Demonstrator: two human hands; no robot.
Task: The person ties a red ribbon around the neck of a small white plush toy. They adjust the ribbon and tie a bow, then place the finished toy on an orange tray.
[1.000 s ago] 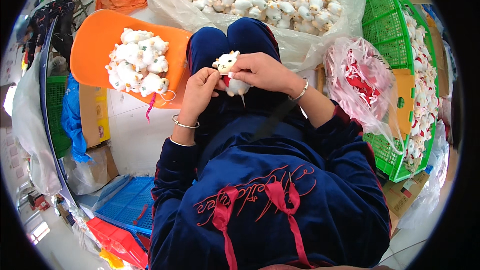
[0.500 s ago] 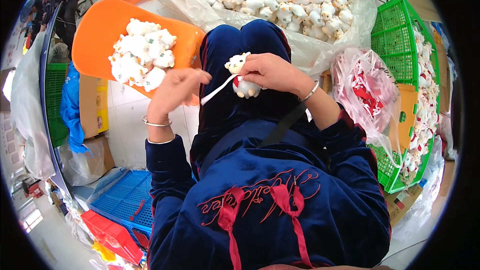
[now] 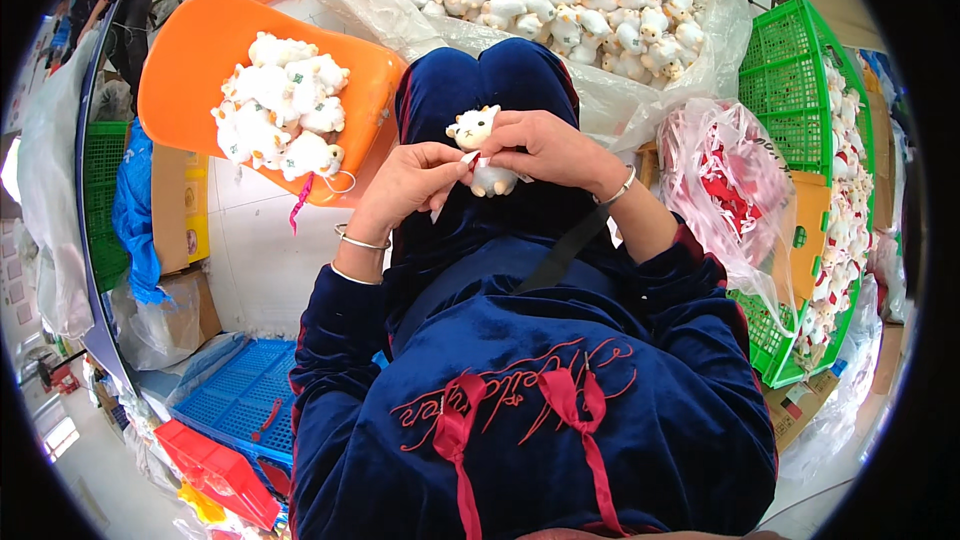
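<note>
Presently, the small white plush animal with a red neckpiece [image 3: 492, 179] sits over my navy velvet trouser legs [image 3: 436, 92]. My right hand [image 3: 552, 148] grips it by the neck; my left hand [image 3: 413, 181] pinches a narrow white strip [image 3: 469, 156] there. Step in hand, I judge: fastening that strip. Next move seems to call for drawing it snug, toy steady. Versus half a second ago: left hand, then blurred and out to the side, is now at the neck.

Has a pale tiled floor [image 3: 255, 260], brightly lit; holds an orange chair [image 3: 180, 80] at left and a long dark-blue edge [image 3: 104, 342] farther left; glows white in a patch [image 3: 60, 437] at lower left.
</note>
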